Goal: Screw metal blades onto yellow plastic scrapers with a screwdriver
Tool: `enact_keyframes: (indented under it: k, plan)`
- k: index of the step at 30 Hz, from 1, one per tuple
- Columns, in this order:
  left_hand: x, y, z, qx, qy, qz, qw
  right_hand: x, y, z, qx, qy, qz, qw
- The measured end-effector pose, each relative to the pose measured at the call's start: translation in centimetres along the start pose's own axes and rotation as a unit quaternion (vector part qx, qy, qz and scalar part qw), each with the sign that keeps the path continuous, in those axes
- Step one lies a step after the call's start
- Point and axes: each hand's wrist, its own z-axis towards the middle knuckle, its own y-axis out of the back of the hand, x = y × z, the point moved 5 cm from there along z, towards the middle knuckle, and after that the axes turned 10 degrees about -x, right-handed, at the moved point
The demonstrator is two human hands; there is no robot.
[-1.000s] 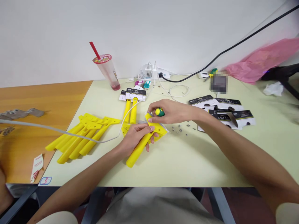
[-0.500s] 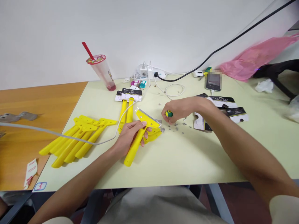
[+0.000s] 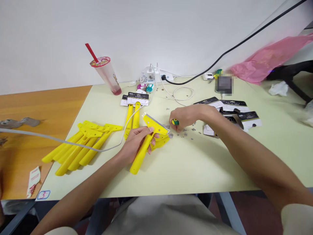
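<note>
A yellow scraper with a metal blade along its head lies slanted in my left hand, the thumb pressed near the neck. Beneath its head show more yellow scraper parts. To the right, my right hand is closed around a screwdriver with a green and yellow handle; its shaft is hidden. Small metal screws and bits are scattered on the table just below that hand. Several yellow scraper handles lie in a pile left of my left hand.
Two carded scrapers lie behind my left hand. A white cable crosses over the pile. Black-and-white cards lie under and beyond my right forearm. At the back stand a cup with a red straw and a power strip.
My right hand has shifted slightly, and the screwdriver handle has turned in its grip. The cards by the right forearm appear slightly shifted. My left hand holds the scraper as before.
</note>
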Motion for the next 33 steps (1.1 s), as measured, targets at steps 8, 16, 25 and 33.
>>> enact_keyframes:
  k: [8, 16, 25, 33]
  plan:
    - [0.1, 0.0, 0.1, 0.002, -0.002, 0.005, 1.0, 0.6, 0.2, -0.5, -0.035, -0.011, -0.019, 0.999]
    - [-0.1, 0.0, 0.0, -0.008, -0.004, 0.017, 1.0, 0.3, 0.0, -0.1, -0.06, -0.028, -0.036, 0.997]
    - [0.0, 0.1, 0.2, -0.014, -0.002, 0.009, 1.0, 1.5, 1.6, -1.8, -0.09, -0.02, -0.005, 0.996]
    - [0.3, -0.1, 0.2, -0.02, 0.011, 0.028, 0.999, 3.5, 3.0, -3.9, -0.153, 0.091, 0.043, 0.983]
